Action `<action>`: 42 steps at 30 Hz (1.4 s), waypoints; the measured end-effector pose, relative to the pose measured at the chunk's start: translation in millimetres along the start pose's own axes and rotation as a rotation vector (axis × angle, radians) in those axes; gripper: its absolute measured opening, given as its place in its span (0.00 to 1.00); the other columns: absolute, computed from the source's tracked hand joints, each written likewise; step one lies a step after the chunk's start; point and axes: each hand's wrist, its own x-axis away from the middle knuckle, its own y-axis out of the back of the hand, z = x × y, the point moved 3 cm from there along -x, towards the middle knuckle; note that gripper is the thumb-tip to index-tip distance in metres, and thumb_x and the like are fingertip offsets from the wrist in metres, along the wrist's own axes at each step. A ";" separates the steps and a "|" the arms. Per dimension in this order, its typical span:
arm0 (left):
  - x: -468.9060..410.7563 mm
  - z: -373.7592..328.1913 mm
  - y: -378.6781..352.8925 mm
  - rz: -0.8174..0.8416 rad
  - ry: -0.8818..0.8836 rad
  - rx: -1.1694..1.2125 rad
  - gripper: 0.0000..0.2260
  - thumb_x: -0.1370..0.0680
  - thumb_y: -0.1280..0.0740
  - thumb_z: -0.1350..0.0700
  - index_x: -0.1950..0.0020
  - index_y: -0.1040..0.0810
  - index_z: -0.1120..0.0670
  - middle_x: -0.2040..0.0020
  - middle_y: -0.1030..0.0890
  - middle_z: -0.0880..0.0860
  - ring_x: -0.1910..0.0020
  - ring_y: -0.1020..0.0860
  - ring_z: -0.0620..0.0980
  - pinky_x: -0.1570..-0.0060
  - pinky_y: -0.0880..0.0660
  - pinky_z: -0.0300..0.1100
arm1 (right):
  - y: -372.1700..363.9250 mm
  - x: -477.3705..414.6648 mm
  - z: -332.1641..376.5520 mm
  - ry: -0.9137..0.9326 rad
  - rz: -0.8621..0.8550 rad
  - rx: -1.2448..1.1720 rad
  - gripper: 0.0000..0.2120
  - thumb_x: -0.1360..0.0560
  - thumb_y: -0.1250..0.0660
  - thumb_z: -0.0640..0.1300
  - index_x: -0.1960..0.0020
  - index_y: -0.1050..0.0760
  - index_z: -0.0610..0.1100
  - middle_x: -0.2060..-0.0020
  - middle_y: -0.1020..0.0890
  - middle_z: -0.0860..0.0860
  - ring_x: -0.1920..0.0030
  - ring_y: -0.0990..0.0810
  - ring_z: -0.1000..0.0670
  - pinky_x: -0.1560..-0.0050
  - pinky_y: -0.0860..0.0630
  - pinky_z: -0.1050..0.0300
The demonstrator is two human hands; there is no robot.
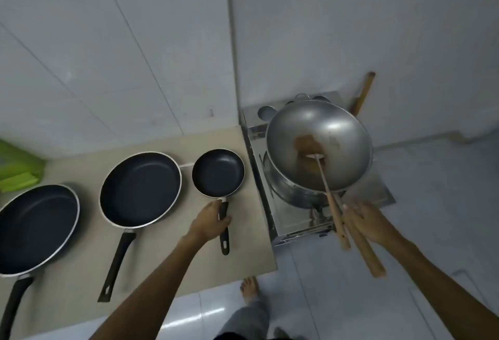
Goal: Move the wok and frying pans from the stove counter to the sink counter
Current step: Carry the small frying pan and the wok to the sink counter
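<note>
A steel wok sits on the metal stove at right, with a wooden spatula resting inside it. My right hand grips the wok's long wooden handle. Three black non-stick frying pans lie on the beige counter: a small pan, a medium pan and a large pan. My left hand is closed around the small pan's black handle.
A green object lies at the counter's far left edge. A wooden stick leans against the wall behind the stove. White tiled walls rise behind. My bare feet stand on the pale tiled floor below the counter edge.
</note>
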 end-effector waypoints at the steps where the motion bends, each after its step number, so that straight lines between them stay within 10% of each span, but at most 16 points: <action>1: -4.1 5.0 -5.3 -0.023 0.039 0.050 0.23 0.22 0.30 0.53 0.29 0.28 0.58 0.33 0.23 0.59 0.35 0.25 0.59 0.40 0.29 0.47 | -3.0 -0.6 -6.0 -0.042 -0.019 -0.034 0.28 0.16 0.39 0.58 0.28 0.27 0.36 0.33 0.21 0.37 0.41 0.21 0.41 0.40 0.26 0.48; 5: -12.2 24.7 -33.4 -0.055 0.243 0.170 0.27 0.21 0.30 0.55 0.27 0.32 0.65 0.31 0.25 0.65 0.33 0.26 0.63 0.39 0.30 0.48 | -15.3 8.4 -25.9 -0.161 0.034 -0.135 0.28 0.17 0.40 0.62 0.25 0.27 0.45 0.31 0.21 0.41 0.33 0.22 0.39 0.35 0.27 0.47; 9: -25.8 38.4 -56.0 -0.044 0.381 0.327 0.25 0.22 0.30 0.57 0.29 0.32 0.66 0.37 0.22 0.65 0.39 0.22 0.63 0.47 0.28 0.47 | -28.1 4.2 -34.1 -0.216 0.069 -0.354 0.21 0.17 0.38 0.58 0.32 0.23 0.47 0.43 0.15 0.43 0.46 0.15 0.41 0.43 0.18 0.37; 16: -35.1 42.0 -82.5 -0.057 0.542 0.744 0.09 0.19 0.37 0.61 0.44 0.23 0.66 0.57 0.20 0.62 0.64 0.21 0.60 0.57 0.20 0.56 | -32.6 3.5 -35.9 -0.262 0.071 -0.395 0.18 0.16 0.39 0.58 0.43 0.19 0.46 0.58 0.13 0.46 0.68 0.14 0.48 0.69 0.20 0.54; 26: -30.2 7.6 -63.5 0.142 0.585 1.451 0.19 0.15 0.47 0.42 0.50 0.24 0.54 0.72 0.28 0.50 0.80 0.32 0.47 0.78 0.33 0.36 | -31.0 3.8 -43.0 -0.349 0.219 -0.656 0.24 0.17 0.38 0.60 0.43 0.16 0.41 0.63 0.17 0.42 0.69 0.19 0.46 0.70 0.23 0.53; 32: -21.5 -9.0 -35.3 -0.003 0.533 1.357 0.16 0.15 0.46 0.47 0.58 0.31 0.54 0.76 0.32 0.48 0.83 0.37 0.45 0.84 0.38 0.35 | -47.3 -3.6 -43.8 -0.363 0.335 -0.869 0.24 0.17 0.38 0.59 0.61 0.15 0.46 0.67 0.19 0.45 0.72 0.22 0.48 0.72 0.25 0.55; 42: 69.3 -39.1 -42.3 -0.098 0.349 1.240 0.16 0.14 0.46 0.48 0.54 0.29 0.58 0.73 0.29 0.51 0.82 0.36 0.48 0.83 0.34 0.38 | -59.9 3.5 -24.7 -0.293 0.298 -0.826 0.25 0.16 0.42 0.62 0.59 0.23 0.44 0.74 0.24 0.48 0.77 0.29 0.51 0.77 0.32 0.61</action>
